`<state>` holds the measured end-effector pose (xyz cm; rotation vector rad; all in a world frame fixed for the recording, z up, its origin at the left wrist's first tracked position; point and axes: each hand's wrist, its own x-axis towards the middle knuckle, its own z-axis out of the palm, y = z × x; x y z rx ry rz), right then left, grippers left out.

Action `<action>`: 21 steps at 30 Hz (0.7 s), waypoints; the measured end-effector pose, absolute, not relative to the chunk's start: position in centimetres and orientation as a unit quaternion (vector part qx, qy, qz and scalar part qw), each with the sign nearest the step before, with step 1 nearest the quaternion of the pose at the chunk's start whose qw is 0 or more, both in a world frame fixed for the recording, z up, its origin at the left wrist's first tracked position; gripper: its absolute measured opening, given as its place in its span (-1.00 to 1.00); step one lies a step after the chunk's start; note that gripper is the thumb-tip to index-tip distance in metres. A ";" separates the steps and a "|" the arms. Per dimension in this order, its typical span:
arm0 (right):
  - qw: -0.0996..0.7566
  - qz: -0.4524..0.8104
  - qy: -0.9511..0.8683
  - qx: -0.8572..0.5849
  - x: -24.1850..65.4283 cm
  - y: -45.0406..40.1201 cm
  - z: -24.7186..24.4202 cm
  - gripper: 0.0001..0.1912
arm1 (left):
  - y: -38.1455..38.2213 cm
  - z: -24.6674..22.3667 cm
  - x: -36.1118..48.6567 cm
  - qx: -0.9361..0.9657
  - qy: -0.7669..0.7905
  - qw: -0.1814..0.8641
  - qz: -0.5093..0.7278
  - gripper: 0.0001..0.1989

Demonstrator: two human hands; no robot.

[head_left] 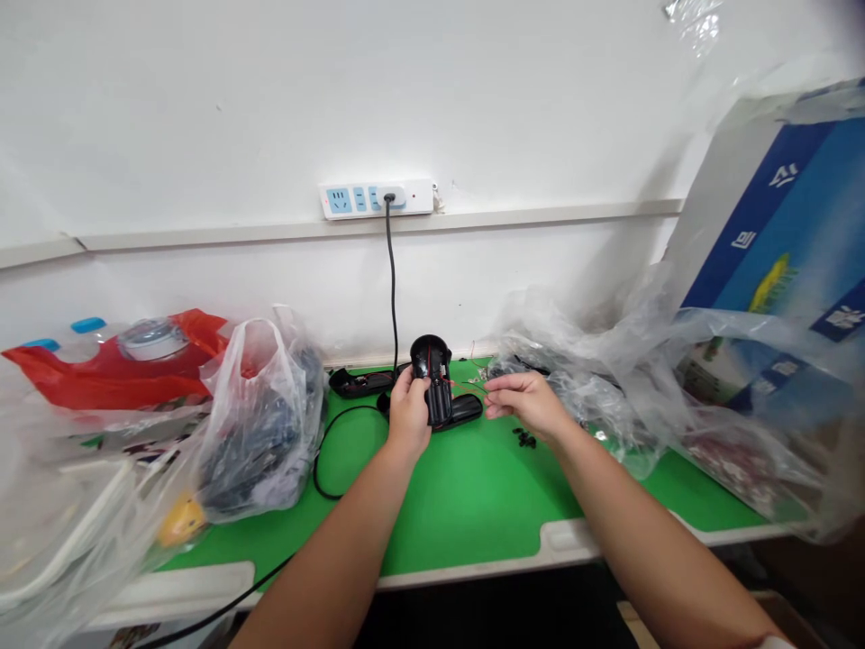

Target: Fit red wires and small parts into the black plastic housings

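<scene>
Two forearms (344,541) reach in from seven and four o'clock. At the clock's centre, the left hand (409,415) grips one black casing (438,397); at three, the right hand (523,401) pinches one thin wire (475,386). One black shell (358,386) lies at nine; one power strip (344,202), toward twelve, holds one plug (396,195).
</scene>
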<state>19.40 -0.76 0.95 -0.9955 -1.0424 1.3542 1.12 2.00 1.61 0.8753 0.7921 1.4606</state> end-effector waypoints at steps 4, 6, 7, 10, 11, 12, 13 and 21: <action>0.554 0.536 -0.485 -0.415 19.0 -1.1 1.2 -0.74 | 2.1 1.4 1.3 0.377 0.351 0.586 0.626 -0.63; 0.541 0.518 -0.517 -0.414 18.7 -1.4 1.2 -0.73 | 2.0 1.4 1.4 0.371 0.347 0.591 0.627 -0.60; 0.532 0.509 -0.534 -0.415 18.5 -1.5 1.1 -0.73 | 1.9 1.4 1.4 0.365 0.339 0.600 0.626 -0.59; 0.500 0.483 -0.583 -0.421 17.8 -1.9 0.9 -0.72 | 1.6 1.7 1.4 0.346 0.301 0.638 0.618 -0.60; 0.489 0.477 -0.598 -0.418 17.6 -2.1 0.9 -0.72 | 1.5 1.8 1.4 0.342 0.295 0.644 0.617 -0.60; 0.476 0.476 -0.615 -0.410 17.5 -2.2 0.9 -0.70 | 1.4 1.9 1.3 0.341 0.294 0.646 0.616 -0.61; 0.461 0.479 -0.634 -0.395 17.5 -2.3 1.0 -0.67 | 1.4 2.0 1.2 0.342 0.298 0.646 0.613 -0.62; 0.346 0.299 -0.675 -0.579 24.1 -0.9 2.2 -0.50 | 1.0 2.6 0.9 0.357 0.356 0.673 0.541 -0.65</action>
